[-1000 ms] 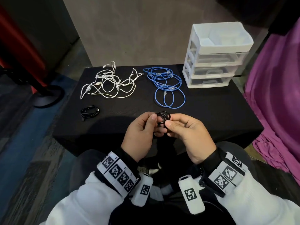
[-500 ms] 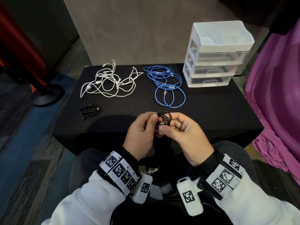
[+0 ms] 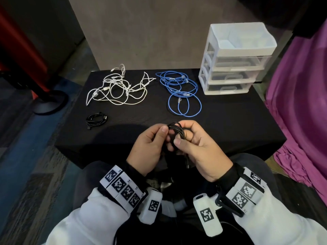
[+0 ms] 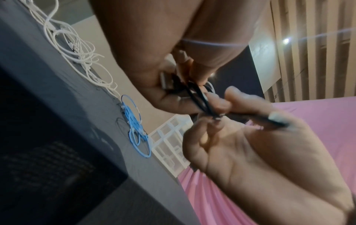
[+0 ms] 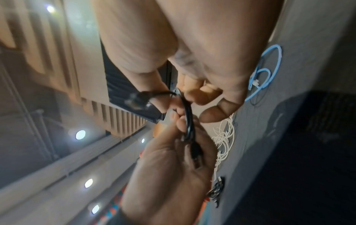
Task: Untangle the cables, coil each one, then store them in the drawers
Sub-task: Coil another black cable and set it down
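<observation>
Above table edge: left hand (image 3: 148, 145), right hand (image 3: 200, 147) both pinching black cable coil (image 3: 177, 129).

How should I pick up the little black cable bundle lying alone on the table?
Come straight down from above and pinch across the middle of the small black coiled cable, where its strands lie bunched side by side. It lies flat on the black table, so a grip across all loops should keep the coil together; lifting by its loose plug end would probably unwind it.

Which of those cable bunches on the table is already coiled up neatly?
The small black cable at the table's near left: a tight bundle. The white cables and blue cables sprawl in loose loops.
</observation>
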### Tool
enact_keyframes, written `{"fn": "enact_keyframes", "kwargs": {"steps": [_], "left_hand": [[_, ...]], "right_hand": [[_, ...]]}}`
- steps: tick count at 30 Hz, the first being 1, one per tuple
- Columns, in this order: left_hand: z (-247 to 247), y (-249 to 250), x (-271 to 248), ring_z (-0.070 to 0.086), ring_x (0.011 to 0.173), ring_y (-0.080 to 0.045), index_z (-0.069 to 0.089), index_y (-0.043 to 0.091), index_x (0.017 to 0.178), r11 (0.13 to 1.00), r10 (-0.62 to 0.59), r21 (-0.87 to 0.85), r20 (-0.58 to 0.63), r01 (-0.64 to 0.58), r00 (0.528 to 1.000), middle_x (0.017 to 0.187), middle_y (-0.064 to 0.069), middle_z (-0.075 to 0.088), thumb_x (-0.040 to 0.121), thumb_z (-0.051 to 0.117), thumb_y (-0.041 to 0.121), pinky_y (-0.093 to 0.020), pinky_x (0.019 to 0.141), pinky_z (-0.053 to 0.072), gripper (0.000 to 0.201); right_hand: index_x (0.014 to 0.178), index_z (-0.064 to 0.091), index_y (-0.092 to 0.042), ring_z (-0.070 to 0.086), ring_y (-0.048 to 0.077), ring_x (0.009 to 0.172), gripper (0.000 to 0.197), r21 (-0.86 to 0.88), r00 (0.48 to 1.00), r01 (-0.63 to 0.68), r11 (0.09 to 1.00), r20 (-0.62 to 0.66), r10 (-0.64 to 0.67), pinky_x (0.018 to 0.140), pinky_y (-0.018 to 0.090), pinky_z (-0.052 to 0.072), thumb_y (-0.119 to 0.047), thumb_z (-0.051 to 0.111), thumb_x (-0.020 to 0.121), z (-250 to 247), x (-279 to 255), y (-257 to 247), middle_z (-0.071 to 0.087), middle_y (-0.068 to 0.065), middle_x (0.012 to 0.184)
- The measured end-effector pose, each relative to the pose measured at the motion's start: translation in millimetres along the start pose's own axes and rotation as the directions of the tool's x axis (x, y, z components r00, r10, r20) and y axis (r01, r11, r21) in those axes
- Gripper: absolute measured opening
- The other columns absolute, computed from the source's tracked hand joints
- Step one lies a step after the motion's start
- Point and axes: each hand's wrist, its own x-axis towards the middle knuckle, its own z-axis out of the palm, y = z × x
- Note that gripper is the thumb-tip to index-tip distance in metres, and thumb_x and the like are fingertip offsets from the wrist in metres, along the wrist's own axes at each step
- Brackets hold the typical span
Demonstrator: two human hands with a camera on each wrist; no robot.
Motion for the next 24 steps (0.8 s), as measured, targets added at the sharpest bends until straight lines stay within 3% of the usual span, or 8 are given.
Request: {"fn": "enact_keyframes", "kwargs": {"steps": [4,7,9,11,13,16,19,24], "left_hand": [[-10,10,3,0.062,0.058,-0.009,0.067,0.006,0.094,1.0,0.002,0.018,-0.064,-0.001,0.998,0.073,-0.003,0.056,0.106,0.049,0.016,-0.02,0.058,0.051,0.024],[-20,15,5,0.063,0.059,-0.009,0.067,0.008,0.092,0.999,-0.029,0.022,-0.083,0.031,0.996,0.072,-0.003,0.055,0.106,0.05,0.019,-0.021,0.052,0.052,0.025],[-23,14,6,0.065,0.06,-0.01,0.068,0.009,0.09,0.999,-0.047,0.013,-0.098,0.048,0.994,0.07,-0.001,0.056,0.105,0.052,0.021,-0.023,0.052,0.053,0.026],[-19,13,4,0.066,0.061,-0.011,0.068,0.009,0.089,0.997,-0.075,-0.021,-0.114,0.073,0.991,0.067,0.001,0.059,0.105,0.052,0.022,-0.025,0.054,0.054,0.027],[-11,13,2,0.068,0.064,-0.012,0.068,0.011,0.086,0.995,-0.088,-0.06,-0.119,0.081,0.989,0.07,-0.005,0.061,0.106,0.051,0.024,-0.025,0.055,0.054,0.028],[-2,12,-1,0.069,0.066,-0.012,0.069,0.01,0.094,0.994,-0.075,-0.091,-0.124,0.064,0.989,0.076,-0.004,0.059,0.106,0.05,0.023,-0.023,0.056,0.054,0.026],[1,10,-2,0.069,0.067,-0.012,0.07,0.007,0.099,0.993,-0.061,-0.103,-0.107,0.05,0.992,0.075,-0.001,0.06,0.106,0.049,0.02,-0.024,0.058,0.056,0.025],[7,3,-2,0.069,0.077,-0.013,0.072,0.007,0.106,1.0,0.007,0.005,-0.146,-0.007,0.989,0.081,-0.004,0.07,0.106,0.051,0.019,-0.028,0.063,0.059,0.024]], "right_hand": [[0.099,0.068,-0.008,0.055,0.015,0.065,0.013,-0.258,0.991,0.019,0.966,-0.12,-0.052,0.063,0.026,0.05,0.001,0.072,0.091,-12,6,0,0.063,0.01,0.078],[0.084,0.074,-0.01,0.055,0.019,0.07,0.007,-0.496,0.985,0.051,0.867,-0.117,-0.125,0.069,0.03,0.049,-0.007,0.077,0.09,-26,8,-9,0.067,0.017,0.075],[0.083,0.077,-0.02,0.056,0.014,0.082,0.007,-0.692,0.965,0.1,0.715,-0.109,-0.24,0.082,0.031,0.047,-0.017,0.079,0.09,-33,11,-12,0.068,0.011,0.078],[0.084,0.078,-0.031,0.051,0.013,0.089,0.005,-0.902,0.908,0.106,0.418,-0.084,-0.41,0.087,0.028,0.044,-0.029,0.081,0.087,-34,14,-10,0.06,-0.005,0.079],[0.086,0.078,-0.03,0.053,0.013,0.083,0.004,-0.943,0.876,0.097,0.317,-0.07,-0.476,0.082,0.034,0.048,-0.028,0.079,0.089,-29,15,-3,0.056,-0.008,0.077],[0.095,0.079,-0.023,0.067,0.008,0.085,0.007,-0.813,0.927,0.07,0.578,-0.161,-0.339,0.087,0.039,0.055,-0.023,0.072,0.096,-23,12,6,0.073,-0.007,0.086],[0.108,0.079,-0.017,0.073,0.013,0.097,0.014,-0.407,0.986,0.014,0.913,-0.148,-0.081,0.093,0.034,0.057,-0.021,0.069,0.099,-7,5,4,0.08,0.006,0.1],[0.101,0.076,-0.01,0.068,0.017,0.079,0.011,-0.182,0.959,0.072,0.981,-0.257,-0.118,0.081,0.029,0.054,-0.004,0.073,0.092,2,9,2,0.074,0.02,0.088]]}}
